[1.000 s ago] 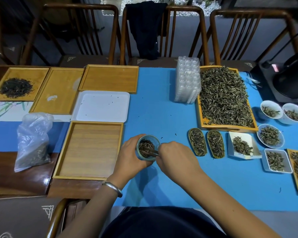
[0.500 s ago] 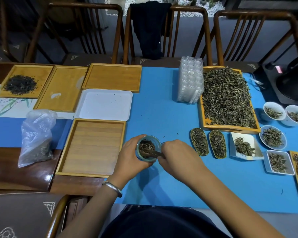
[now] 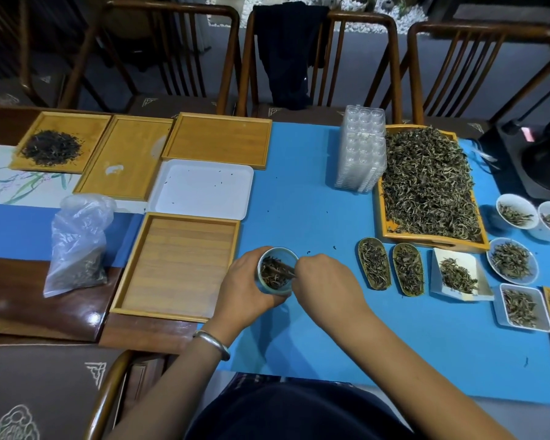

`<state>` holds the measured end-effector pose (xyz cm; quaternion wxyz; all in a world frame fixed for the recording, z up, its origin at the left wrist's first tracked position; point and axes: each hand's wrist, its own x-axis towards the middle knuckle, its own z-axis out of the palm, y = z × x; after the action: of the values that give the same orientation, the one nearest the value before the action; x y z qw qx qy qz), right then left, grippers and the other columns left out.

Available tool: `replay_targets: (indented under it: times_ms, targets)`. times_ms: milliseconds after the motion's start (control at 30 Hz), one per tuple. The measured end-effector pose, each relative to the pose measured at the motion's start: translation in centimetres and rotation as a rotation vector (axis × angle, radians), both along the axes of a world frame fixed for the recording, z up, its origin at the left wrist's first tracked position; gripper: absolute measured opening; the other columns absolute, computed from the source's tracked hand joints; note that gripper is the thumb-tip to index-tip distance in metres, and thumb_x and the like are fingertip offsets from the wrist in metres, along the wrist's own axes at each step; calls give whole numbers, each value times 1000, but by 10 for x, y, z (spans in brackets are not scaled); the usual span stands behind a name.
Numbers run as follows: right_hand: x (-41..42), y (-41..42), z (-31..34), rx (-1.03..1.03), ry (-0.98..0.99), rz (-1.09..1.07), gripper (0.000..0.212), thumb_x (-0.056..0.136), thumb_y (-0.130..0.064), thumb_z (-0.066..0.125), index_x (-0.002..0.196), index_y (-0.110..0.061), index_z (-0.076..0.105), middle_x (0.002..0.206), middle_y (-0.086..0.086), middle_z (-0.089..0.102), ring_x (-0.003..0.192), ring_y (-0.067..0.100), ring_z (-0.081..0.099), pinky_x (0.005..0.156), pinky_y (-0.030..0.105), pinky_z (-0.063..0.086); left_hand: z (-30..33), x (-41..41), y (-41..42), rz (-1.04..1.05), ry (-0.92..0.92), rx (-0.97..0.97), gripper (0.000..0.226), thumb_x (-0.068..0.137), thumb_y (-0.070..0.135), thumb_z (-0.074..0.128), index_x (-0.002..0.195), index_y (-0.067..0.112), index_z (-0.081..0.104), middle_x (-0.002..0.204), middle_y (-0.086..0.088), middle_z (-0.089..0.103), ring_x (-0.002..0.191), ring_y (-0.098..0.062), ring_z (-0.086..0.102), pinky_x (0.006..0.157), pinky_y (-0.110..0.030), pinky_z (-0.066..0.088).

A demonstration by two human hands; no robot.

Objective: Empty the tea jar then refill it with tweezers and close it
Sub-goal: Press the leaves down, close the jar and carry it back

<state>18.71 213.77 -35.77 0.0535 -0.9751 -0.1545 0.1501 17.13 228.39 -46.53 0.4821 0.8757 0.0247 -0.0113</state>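
Tea jar (image 3: 277, 272) stands mouth-up on the blue mat (image 3: 299, 185), beside the wooden tray (image 3: 175, 265), gripped by the left hand (image 3: 245, 287). Right hand (image 3: 324, 284) pinches tweezers (image 3: 283, 269) slanting into it.

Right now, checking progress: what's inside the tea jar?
Loose tea leaves and the tweezers' tips lie inside the tea jar. The jar's bottom is covered by leaves.

Your forearms are bare, with no sleeves showing below the elbows. A plain, rounded silver bangle (image 3: 212, 343) circles the wrist just behind your left hand (image 3: 242, 289). Your right hand (image 3: 326, 285) wears nothing. Dark navy clothing (image 3: 299, 411) covers your body below.
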Motion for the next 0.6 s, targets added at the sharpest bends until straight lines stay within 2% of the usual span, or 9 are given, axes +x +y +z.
replay_targets:
  times_ms: [100, 167, 267, 433, 500, 600]
  targets:
    - [4, -8, -2, 69, -9, -17, 15, 89, -18, 54, 77, -14, 48, 85, 10, 63, 78, 31, 59, 50, 31, 27, -2, 0, 8, 33, 0, 35, 73, 56, 34, 89, 123, 34, 61, 117, 19, 65, 112, -7, 59, 94, -32, 51]
    - [7, -12, 0, 130, 2, -19, 21, 90, -27, 51, 75, -12, 48, 77, 8, 58, 77, 31, 58, 52, 32, 28, -1, 0, 14, 69, 2, 32, 72, 55, 39, 86, 122, 36, 61, 115, 20, 65, 110, -6, 60, 92, -29, 51]
    - [13, -15, 0, 213, 16, 16, 23, 90, -38, 52, 87, -17, 60, 79, 2, 63, 78, 26, 59, 53, 30, 33, 1, 1, 24, 143, 8, 32, 70, 55, 44, 84, 121, 39, 60, 113, 21, 65, 108, -2, 60, 89, -26, 51]
    - [24, -4, -10, 479, 11, 20, 18, 87, -42, 58, 93, -25, 62, 84, -8, 68, 74, 16, 61, 64, 33, 47, 4, -1, 48, 285, 16, -31, 71, 53, 42, 86, 119, 43, 59, 110, 21, 67, 106, -2, 63, 89, -34, 56]
    - [32, 4, -20, 595, 9, 0, 12, 86, -40, 62, 89, -29, 63, 87, -11, 64, 72, 7, 57, 65, 28, 45, 4, -4, 60, 364, 9, -76, 72, 53, 39, 88, 119, 39, 60, 112, 18, 69, 107, -3, 64, 91, -38, 55]
    - [53, 20, -40, 750, -24, -81, 6, 82, -33, 70, 82, -33, 64, 81, -11, 58, 74, 0, 56, 66, 9, 40, 5, -8, 78, 470, 15, -87, 72, 52, 35, 90, 118, 36, 61, 113, 13, 69, 108, -9, 64, 93, -42, 54]
